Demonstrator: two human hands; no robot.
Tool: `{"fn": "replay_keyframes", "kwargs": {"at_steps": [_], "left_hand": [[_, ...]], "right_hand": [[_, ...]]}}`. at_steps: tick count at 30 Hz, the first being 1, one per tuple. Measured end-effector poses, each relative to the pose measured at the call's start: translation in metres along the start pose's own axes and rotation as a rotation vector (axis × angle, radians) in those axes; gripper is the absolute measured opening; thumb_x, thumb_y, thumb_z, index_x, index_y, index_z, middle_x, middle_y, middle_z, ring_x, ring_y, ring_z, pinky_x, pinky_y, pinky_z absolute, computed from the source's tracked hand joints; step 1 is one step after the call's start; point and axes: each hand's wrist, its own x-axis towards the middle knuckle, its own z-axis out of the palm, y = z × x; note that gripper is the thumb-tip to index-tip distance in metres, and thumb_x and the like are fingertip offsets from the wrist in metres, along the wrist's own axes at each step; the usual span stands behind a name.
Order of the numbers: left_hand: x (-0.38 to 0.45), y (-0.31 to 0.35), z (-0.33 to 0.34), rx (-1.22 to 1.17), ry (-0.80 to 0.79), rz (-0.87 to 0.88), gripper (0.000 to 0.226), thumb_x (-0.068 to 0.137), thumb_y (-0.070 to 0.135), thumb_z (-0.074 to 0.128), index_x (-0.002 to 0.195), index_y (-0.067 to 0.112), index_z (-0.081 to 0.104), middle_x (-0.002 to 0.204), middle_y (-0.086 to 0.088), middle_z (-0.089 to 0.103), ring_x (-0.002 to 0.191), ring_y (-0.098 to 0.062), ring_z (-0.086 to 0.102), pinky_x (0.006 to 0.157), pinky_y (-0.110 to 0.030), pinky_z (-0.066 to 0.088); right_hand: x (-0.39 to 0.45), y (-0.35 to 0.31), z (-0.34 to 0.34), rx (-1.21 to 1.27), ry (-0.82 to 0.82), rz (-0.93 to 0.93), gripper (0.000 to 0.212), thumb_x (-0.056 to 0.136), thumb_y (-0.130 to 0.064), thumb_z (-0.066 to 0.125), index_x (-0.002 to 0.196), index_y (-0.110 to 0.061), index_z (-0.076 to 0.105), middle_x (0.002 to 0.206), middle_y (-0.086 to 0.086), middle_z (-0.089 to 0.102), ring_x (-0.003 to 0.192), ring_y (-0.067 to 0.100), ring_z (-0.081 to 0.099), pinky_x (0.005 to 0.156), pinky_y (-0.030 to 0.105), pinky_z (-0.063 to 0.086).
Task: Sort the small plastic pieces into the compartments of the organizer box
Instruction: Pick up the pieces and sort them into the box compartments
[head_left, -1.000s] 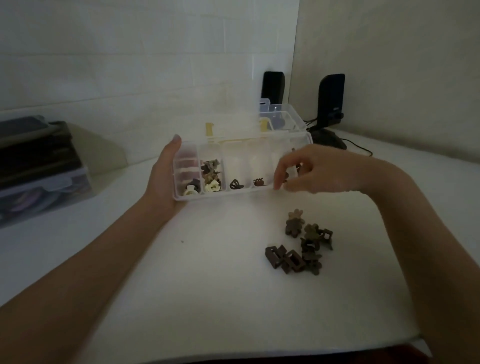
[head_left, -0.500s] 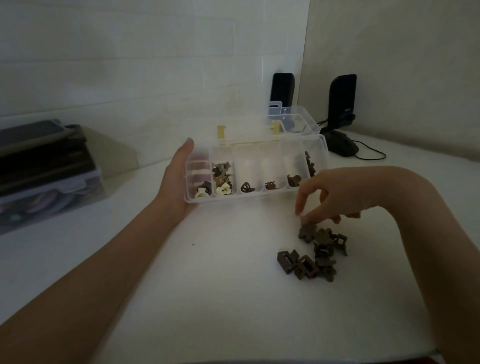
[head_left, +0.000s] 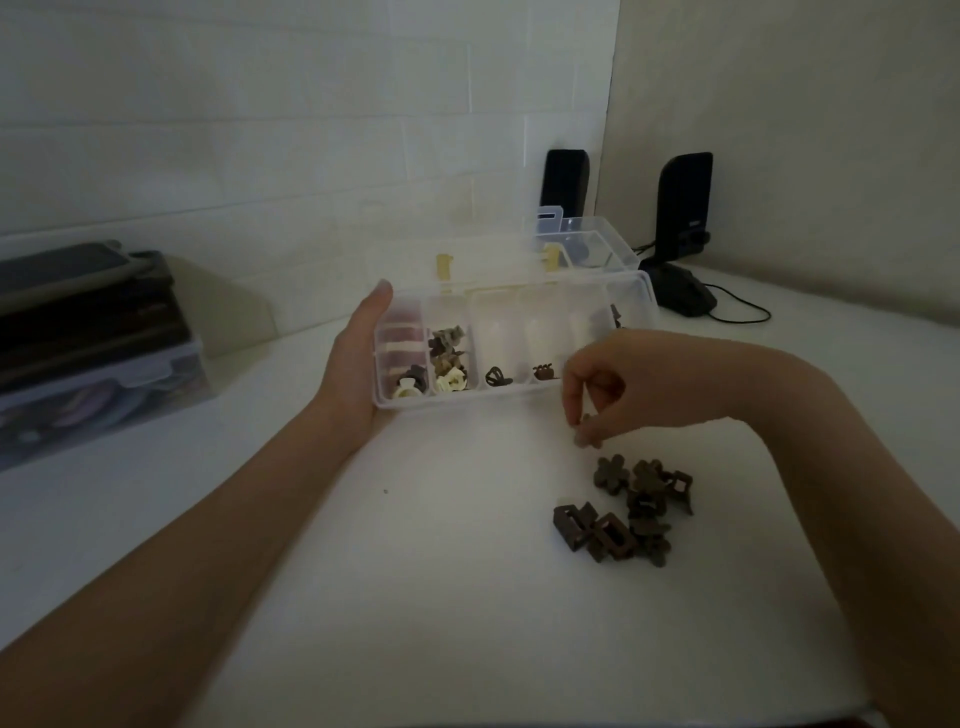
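The clear organizer box (head_left: 511, 396) stands open on the white table, its lid tilted back. My left hand (head_left: 353, 364) grips its left end. Brown and cream pieces lie in the left compartments, and single dark pieces sit in two middle ones. A pile of small brown plastic pieces (head_left: 631, 512) lies on the table to the right, in front of the box. My right hand (head_left: 618, 387) hovers just above the pile's far edge, with thumb and fingers pinched on a small brown piece (head_left: 586, 418).
Two black speakers (head_left: 680, 208) with a cable stand at the back right, behind a second clear box (head_left: 597, 244). Stacked storage containers (head_left: 88, 338) sit at the left against the wall. The table's front edge runs along the bottom right.
My right hand left the box's right compartments, dropped to the pile, and now is raised slightly with a small piece pinched. My left hand kept holding the box.
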Motion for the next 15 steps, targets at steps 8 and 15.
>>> {"fn": "replay_keyframes", "kwargs": {"at_steps": [8,15], "left_hand": [[-0.005,-0.002,0.012,-0.007,-0.030,0.028,0.042,0.089,0.050,0.045,0.100,0.011,0.059,0.081,-0.003,0.060,0.049,-0.010,0.060,0.045,-0.018,0.045],[-0.006,-0.004,0.017,-0.032,-0.079,0.042,0.041,0.087,0.049,0.051,0.100,0.011,0.059,0.085,-0.006,0.060,0.051,-0.010,0.062,0.047,-0.019,0.048]], "right_hand": [[0.023,-0.024,0.029,0.164,0.644,-0.408,0.010,0.078,-0.015,0.074,0.083,-0.017,0.065,0.083,-0.004,0.062,0.069,0.009,0.050,0.061,0.008,0.038],[0.042,-0.025,0.049,-0.005,0.858,-0.361,0.006,0.085,-0.018,0.065,0.090,-0.018,0.067,0.088,-0.007,0.063,0.075,0.001,0.043,0.066,0.021,0.043]]}}
